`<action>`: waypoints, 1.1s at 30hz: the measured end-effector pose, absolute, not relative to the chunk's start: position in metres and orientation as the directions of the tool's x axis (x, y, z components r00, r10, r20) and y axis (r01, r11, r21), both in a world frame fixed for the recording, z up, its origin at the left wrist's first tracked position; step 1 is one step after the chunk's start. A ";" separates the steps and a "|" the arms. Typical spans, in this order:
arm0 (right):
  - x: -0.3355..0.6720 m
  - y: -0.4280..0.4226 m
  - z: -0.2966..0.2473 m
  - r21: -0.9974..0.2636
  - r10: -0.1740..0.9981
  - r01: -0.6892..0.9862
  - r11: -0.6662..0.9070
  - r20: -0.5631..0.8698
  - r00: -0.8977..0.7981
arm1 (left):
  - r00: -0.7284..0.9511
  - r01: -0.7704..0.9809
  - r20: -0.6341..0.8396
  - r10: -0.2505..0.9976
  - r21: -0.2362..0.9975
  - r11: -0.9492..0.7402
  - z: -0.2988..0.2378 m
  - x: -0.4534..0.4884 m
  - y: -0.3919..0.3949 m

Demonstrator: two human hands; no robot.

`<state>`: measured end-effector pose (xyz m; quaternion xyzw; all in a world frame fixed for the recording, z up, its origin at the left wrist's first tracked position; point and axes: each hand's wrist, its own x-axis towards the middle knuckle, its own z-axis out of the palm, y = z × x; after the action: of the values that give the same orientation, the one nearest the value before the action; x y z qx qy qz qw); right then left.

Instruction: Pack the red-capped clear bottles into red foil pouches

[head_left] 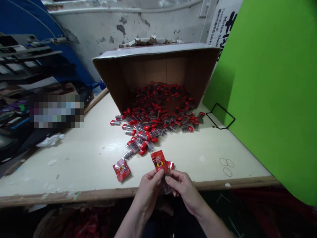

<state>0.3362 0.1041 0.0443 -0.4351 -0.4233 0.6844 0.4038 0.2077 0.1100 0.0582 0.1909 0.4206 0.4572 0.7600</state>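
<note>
Near the table's front edge, my left hand (149, 185) pinches a packet with a red printed top (158, 159) between thumb and fingers. My right hand (182, 187) is closed on the lower, clear part of the same packet; its fingertips partly hide what is inside. Just behind the right fingers shows another small red piece (170, 164). To the left lies a red printed packet (121, 170) on the table. Beyond my hands spreads a pile of small clear containers (151, 127) with red caps and dark contents.
An open cardboard box (106, 74) lies on its side, the pile spilling from it. A green panel (267, 99) stands at right beside a black wire frame (220, 115). Several rubber bands (227, 172) lie on the pale table (84, 155). Crumpled tissue (51, 140) is at left.
</note>
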 end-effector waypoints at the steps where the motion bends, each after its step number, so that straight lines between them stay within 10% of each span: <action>1: 0.337 0.104 0.044 -0.907 0.910 -0.228 -0.355 -0.278 -0.308 | 0.252 -0.527 -0.469 0.847 0.667 0.526 0.061 0.207 0.110; 16: 0.331 0.093 0.040 -0.979 0.955 0.054 -0.198 -0.205 -0.214 | -0.042 -0.507 -0.473 0.880 0.769 0.389 0.055 0.209 0.113; 21: 0.326 0.090 0.045 -0.929 0.998 0.366 0.062 0.062 -0.013 | -0.114 -0.499 -0.470 0.875 0.789 0.358 0.051 0.216 0.109; 28: 0.326 0.096 0.036 -0.970 0.964 -0.085 -0.227 -0.212 -0.162 | 0.121 -0.558 -0.489 0.864 0.686 0.467 0.061 0.222 0.104; 33: 0.327 0.096 0.036 -0.970 0.956 -0.081 -0.227 -0.206 -0.211 | 0.154 -0.555 -0.466 0.871 0.689 0.466 0.069 0.213 0.108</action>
<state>0.3275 0.0958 0.0358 -0.4721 -0.4631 0.6252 0.4144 0.2132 0.1078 0.0688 0.1819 0.4349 0.4836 0.7375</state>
